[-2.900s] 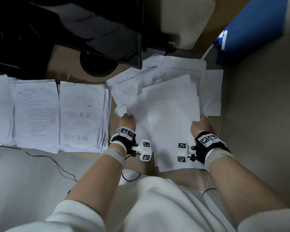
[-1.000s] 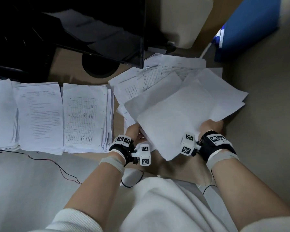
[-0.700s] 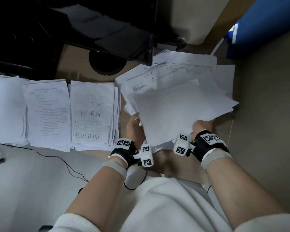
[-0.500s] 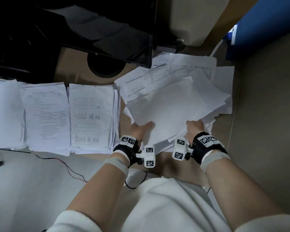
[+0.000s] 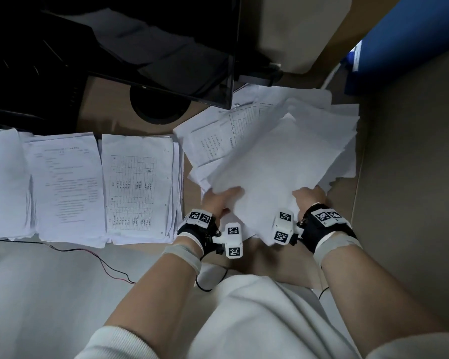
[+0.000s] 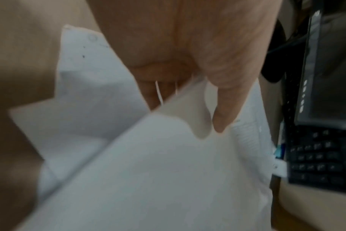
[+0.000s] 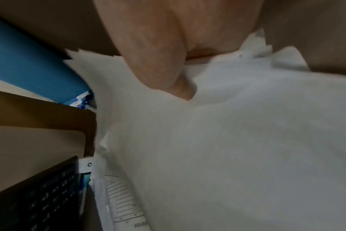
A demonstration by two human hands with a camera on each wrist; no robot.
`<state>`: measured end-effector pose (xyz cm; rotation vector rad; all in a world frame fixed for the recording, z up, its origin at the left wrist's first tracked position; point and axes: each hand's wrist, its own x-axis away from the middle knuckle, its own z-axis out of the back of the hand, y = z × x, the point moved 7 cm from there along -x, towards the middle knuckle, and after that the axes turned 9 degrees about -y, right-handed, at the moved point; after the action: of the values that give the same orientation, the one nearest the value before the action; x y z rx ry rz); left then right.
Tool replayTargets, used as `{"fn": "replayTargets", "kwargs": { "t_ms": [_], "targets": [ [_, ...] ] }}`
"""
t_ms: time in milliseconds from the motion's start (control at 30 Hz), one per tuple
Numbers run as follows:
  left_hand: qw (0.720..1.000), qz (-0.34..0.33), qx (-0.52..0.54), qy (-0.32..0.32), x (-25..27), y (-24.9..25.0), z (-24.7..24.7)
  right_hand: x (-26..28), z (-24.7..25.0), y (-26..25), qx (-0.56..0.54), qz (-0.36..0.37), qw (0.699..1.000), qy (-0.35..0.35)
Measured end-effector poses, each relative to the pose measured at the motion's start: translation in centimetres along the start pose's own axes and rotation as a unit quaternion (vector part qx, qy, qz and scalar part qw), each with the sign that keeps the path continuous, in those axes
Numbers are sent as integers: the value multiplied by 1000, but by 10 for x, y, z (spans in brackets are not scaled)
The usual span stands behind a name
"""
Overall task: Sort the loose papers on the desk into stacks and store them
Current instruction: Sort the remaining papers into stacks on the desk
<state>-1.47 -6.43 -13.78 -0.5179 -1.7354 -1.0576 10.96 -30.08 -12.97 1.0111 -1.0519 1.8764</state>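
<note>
Gathering loose papers (image 5: pixel 275 161) at surface's right end | left hand (image 5: pixel 219 200) and right hand (image 5: pixel 309 196) each pinch the bundle's near edge, thumbs on top, to square it | sorted stacks (image 5: pixel 138 185) lie left.

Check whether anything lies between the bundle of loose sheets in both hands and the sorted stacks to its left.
Nothing visible does. The left hand and right hand grip the loose sheets; only a bare strip of desk separates them from the nearest stack.
</note>
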Motion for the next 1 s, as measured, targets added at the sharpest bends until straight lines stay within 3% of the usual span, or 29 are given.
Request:
{"fn": "replayTargets", "kwargs": {
  "t_ms": [67, 133, 233, 300, 433, 667, 833, 1000],
  "targets": [
    [998, -30, 22, 40, -6, 13, 9, 2, 20, 3, 16, 1, 999, 42],
    [999, -27, -21, 5, -6, 25, -1, -1, 30, 7, 36, 20, 998, 52],
    [981, -36, -192, -19, -4, 38, -24, 4, 25, 6, 59, 58, 997, -1],
    [970, -28, -241, -15, -4, 37, -36, 9, 18, 5, 47, 85, 994, -56],
    [974, -44, -220, 8, 3, 32, -46, 13, 10, 0, 45, 131, 983, -123],
    [973, -149, -169, 51, 40, 45, -46, 32, 30, -15, -1, 209, 976, -54],
    [961, -245, -76, 106, 87, 73, -46, 86, 32, -64, -60, 335, 938, -65],
    [927, -350, -39, 130, 129, 101, -47, 123, 42, -90, -134, 403, 902, -71]
  ]
}}
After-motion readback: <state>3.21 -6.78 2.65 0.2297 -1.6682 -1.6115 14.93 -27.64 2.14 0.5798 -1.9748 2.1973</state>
